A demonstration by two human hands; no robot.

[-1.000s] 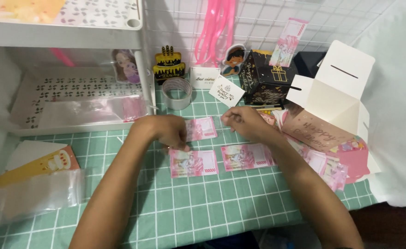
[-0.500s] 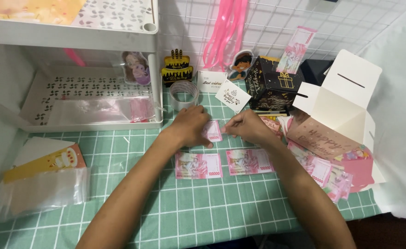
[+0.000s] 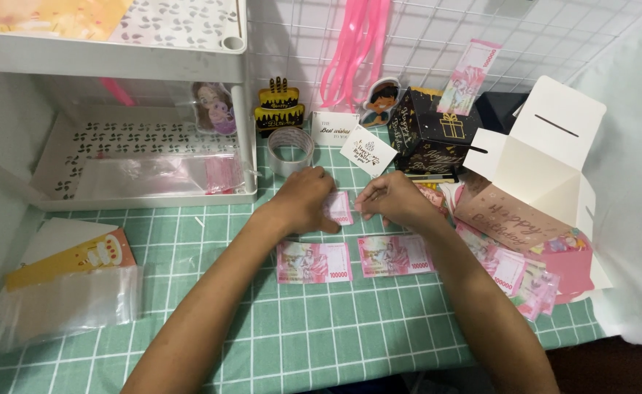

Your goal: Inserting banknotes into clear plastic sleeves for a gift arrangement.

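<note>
Both hands meet at mid-table over a small pink note [image 3: 339, 207]: left hand [image 3: 302, 204] curled, fingers pinching its left edge, right hand [image 3: 394, 198] curled, fingertips pinching the right edge; the note looks folded or held narrow, can't tell how many folds. Just near of the hands, two more pink notes [image 3: 313, 262] [image 3: 395, 255] lie flat side by side, untouched, so by the look of it one note is in hand and two wait. Right of them a loose pile of notes [image 3: 514, 273] in clear sleeves sits by an open white box [image 3: 547, 164] and a pink card [image 3: 507, 219]; how many remain there is unclear. Far side: tape roll [image 3: 290, 151], small white cards [image 3: 368, 149], black gift box [image 3: 430, 131] with a note stuck in its top, cake-shaped topper [image 3: 279, 107]. Surface is a green grid mat [image 3: 321, 335], flat, cluttered at the far and right edges. Left: white perforated shelf [image 3: 138, 153] holding clear bags, plus a stack of plastic sleeves [image 3: 65, 303] with a yellow card on the near-left. Back wall is a white wire grid [image 3: 437, 29] with pink ribbons [image 3: 357, 44] hanging; white cloth on the far right
</note>
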